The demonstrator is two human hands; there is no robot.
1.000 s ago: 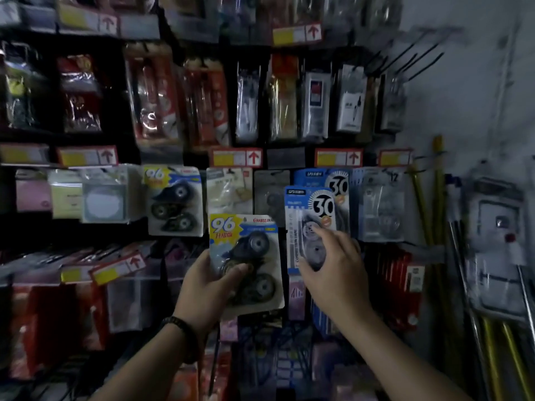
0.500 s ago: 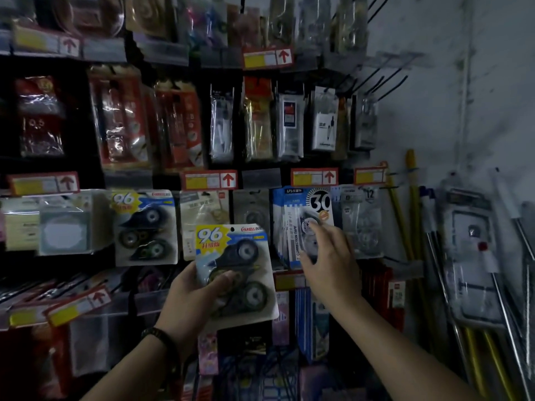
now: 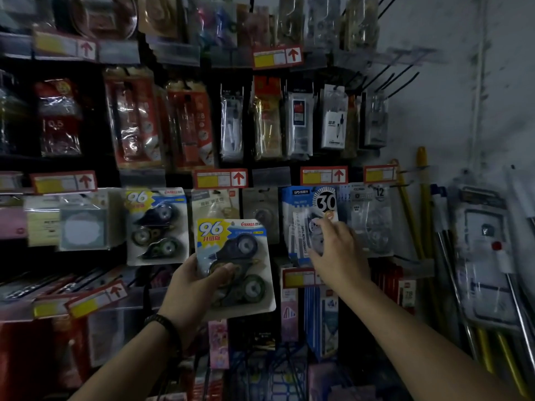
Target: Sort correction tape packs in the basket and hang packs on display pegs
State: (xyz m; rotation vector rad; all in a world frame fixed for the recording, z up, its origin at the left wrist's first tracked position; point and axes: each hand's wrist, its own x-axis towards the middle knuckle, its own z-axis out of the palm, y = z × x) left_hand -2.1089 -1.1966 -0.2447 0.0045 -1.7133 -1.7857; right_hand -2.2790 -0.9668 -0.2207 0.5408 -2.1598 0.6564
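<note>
right hand (image 3: 339,257) still loose-fingered on blue 30 pack (image 3: 301,202), left hand (image 3: 189,289) still around 96 pack (image 3: 249,247)

The left grip (image 3: 197,287) is up in front, thumb and fingers curled round a correction tape pack (image 3: 249,250). The right arm reaches further up, and the right grip (image 3: 338,256) has loose, spread fingers.

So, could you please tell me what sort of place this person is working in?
Most likely a stationery shop: correction tape packs hang in rows on the wall display, red-and-yellow price tags with arrows sit between the rows, and the left hand holds a "96" correction tape pack up to it.
</note>
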